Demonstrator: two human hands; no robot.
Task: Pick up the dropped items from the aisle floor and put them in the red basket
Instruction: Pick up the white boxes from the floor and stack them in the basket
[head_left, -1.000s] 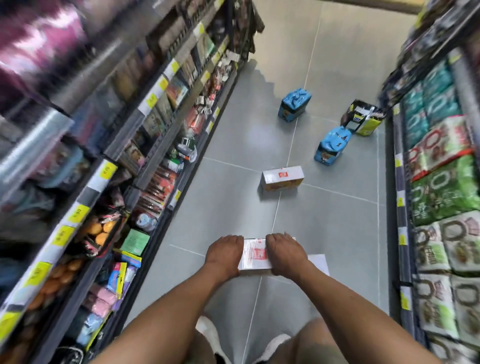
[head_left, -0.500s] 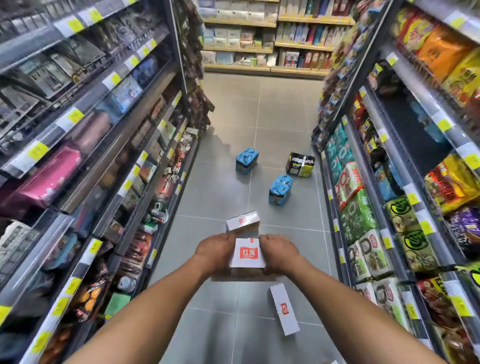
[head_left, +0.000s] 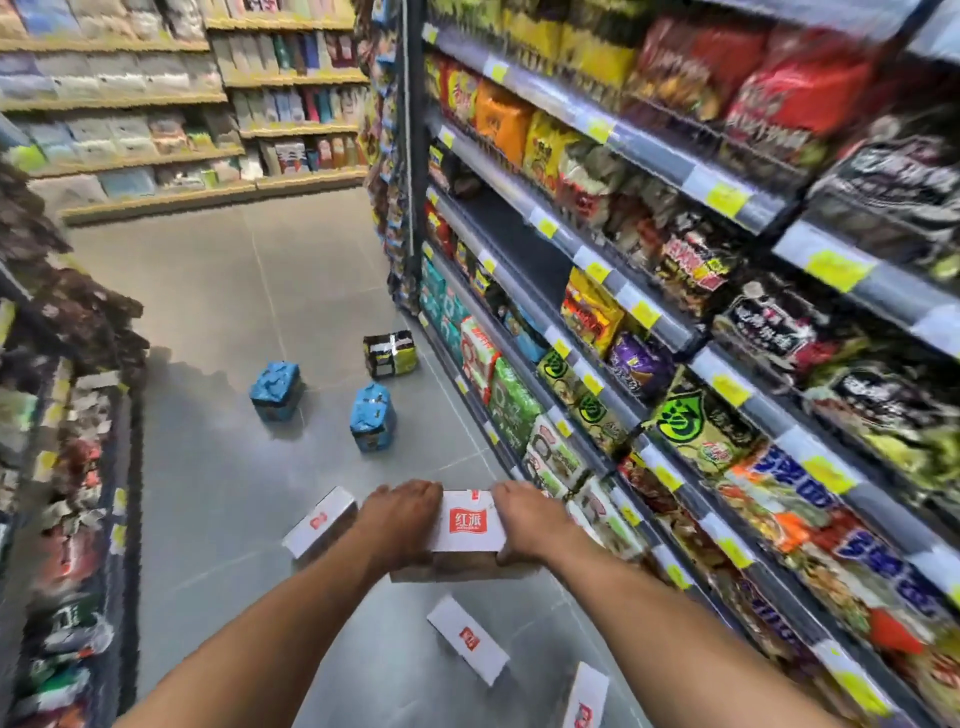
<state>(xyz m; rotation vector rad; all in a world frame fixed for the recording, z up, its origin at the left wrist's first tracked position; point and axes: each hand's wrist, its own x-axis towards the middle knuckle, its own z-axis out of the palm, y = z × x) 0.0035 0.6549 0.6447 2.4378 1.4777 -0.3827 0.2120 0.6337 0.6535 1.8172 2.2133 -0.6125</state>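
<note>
Snack shelves (head_left: 675, 270) run along the right, grey tiled aisle floor (head_left: 223, 322) in the middle. Left hand (head_left: 400, 519) and right hand (head_left: 530, 525) clamp a white box with red logo (head_left: 467, 525) from both sides, fingers (head_left: 415, 491) curled over its far edge, box lifted off the floor. On the floor: two blue packs (head_left: 276, 389) (head_left: 372, 415) ahead, near each other, and a black-yellow pack (head_left: 390, 354) by the right shelf base. Three more white boxes lie on the floor: one (head_left: 319, 521) just beside the left hand, one (head_left: 467, 639) between the forearms, one (head_left: 587, 699) at the bottom edge.
</note>
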